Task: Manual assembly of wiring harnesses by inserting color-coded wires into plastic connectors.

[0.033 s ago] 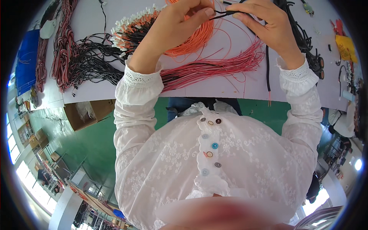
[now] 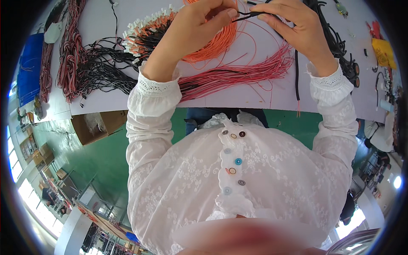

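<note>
Both hands are pinching a thin black wire (image 2: 248, 15) between them, the left hand (image 2: 193, 32) and right hand (image 2: 293, 25) working at the far side of the white desk (image 2: 238, 95), above orange wire coils (image 2: 214, 42) and a red wire bundle (image 2: 238, 74).

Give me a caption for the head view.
Both hands pinch a thin black wire above orange wires on a white table.

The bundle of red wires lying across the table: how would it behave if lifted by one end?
The red wire bundle would probably droop and splay, since its thin strands already fan out loosely. It looks light. Strands near the left hand might snag the orange coil.
</note>
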The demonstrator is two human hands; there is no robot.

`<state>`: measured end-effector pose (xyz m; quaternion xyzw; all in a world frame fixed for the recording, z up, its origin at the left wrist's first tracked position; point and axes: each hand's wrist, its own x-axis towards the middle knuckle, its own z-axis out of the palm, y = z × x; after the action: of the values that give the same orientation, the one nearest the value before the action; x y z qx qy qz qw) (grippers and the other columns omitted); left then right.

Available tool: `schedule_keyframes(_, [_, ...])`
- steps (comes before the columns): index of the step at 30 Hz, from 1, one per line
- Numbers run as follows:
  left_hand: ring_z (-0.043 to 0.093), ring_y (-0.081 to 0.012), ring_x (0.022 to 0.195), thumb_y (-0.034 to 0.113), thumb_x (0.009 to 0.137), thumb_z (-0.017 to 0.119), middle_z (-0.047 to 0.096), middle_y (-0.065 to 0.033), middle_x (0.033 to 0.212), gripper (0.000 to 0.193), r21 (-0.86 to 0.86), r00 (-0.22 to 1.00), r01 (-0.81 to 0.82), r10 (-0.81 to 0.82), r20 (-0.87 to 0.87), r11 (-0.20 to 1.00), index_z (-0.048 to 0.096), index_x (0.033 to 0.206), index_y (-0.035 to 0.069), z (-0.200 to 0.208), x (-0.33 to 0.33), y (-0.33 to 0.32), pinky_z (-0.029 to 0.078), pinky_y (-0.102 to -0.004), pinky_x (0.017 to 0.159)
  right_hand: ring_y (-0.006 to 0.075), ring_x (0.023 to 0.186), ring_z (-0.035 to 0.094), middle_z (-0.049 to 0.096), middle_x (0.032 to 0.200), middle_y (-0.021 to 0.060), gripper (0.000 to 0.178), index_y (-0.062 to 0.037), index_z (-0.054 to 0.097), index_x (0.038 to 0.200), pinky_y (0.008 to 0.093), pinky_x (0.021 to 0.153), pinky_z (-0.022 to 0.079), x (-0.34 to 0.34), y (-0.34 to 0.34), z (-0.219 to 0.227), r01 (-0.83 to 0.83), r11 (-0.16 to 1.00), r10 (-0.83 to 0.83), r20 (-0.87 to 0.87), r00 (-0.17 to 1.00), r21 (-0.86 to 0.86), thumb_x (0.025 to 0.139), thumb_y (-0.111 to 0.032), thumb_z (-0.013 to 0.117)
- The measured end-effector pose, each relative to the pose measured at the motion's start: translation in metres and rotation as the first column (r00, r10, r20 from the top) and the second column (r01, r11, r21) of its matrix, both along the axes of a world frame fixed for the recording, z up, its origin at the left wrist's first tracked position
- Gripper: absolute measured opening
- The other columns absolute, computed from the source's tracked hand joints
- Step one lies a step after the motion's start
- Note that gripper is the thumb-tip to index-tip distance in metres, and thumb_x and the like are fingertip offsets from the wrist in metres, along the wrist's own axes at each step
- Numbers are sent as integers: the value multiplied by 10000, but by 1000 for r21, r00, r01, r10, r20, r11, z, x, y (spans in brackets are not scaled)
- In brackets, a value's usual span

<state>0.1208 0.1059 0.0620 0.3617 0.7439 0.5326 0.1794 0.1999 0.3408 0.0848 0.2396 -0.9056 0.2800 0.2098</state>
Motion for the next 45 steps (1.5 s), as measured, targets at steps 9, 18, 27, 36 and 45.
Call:
schedule_keyframes(9, [419,-61,574,108,1004,680,553,0,682,128,68,998,9,-5,-59,998,698,1012,-19,3,1,4,333,-261,521,210,687,601,669,762,74,208,-86,792,1027,330,613,454,2,3,-2,51,997,-47,78,996,-54,822,-90,830])
schedule_keyframes(18, [578,-88,618,155,957,729,700,-52,786,159,279,946,-138,210,-247,950,750,1014,8,-30,6,15,462,-252,556,133,886,660,745,1035,53,235,-40,739,1163,243,802,498,-1,16,-23,-9,995,20,120,993,-94,928,-29,731])
schedule_keyframes(27, [667,-220,661,112,849,795,678,-120,757,153,401,942,-273,327,-70,874,748,948,5,-40,27,30,516,-326,603,73,860,622,760,1055,24,263,-64,760,1190,216,804,480,7,8,-29,143,940,-51,285,957,-309,929,-34,746])
schedule_keyframes(36, [637,-192,666,137,911,777,698,-93,818,168,356,929,-173,272,-250,918,719,997,6,-37,24,28,487,-317,603,93,838,599,722,1003,30,267,-50,741,1203,232,739,456,8,14,-21,48,982,-8,210,978,-184,938,-17,720])
schedule_keyframes(45, [670,-313,770,104,863,752,707,-123,856,126,220,676,-214,307,-670,952,753,971,40,-23,7,2,525,-397,684,158,746,610,686,869,61,207,-67,763,1113,275,671,460,1,17,-1,90,992,-69,225,972,-83,907,-87,766])
